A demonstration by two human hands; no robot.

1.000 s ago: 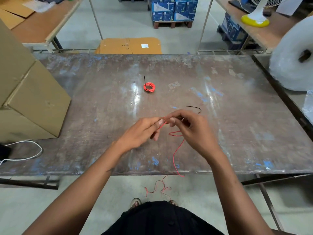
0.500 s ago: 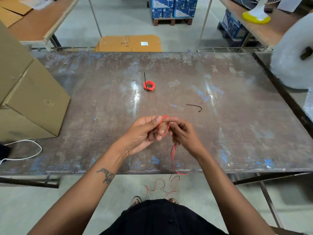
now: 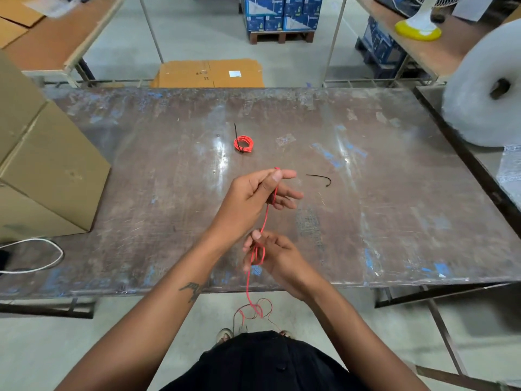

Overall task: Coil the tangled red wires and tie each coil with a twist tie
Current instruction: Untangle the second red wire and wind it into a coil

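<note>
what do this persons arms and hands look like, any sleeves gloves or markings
Both forearms are bare, with no sleeves in view. The left hand and the right hand wear no gloves, and no rings or watch show. A small dark tattoo marks the left forearm near the wrist. The fingernails look short.

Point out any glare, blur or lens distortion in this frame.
Head view: bright glare streaks on the metal table beside the tied coil; right hand and hanging red wire slightly motion-blurred; wide-angle lens bows the table edges.
</note>
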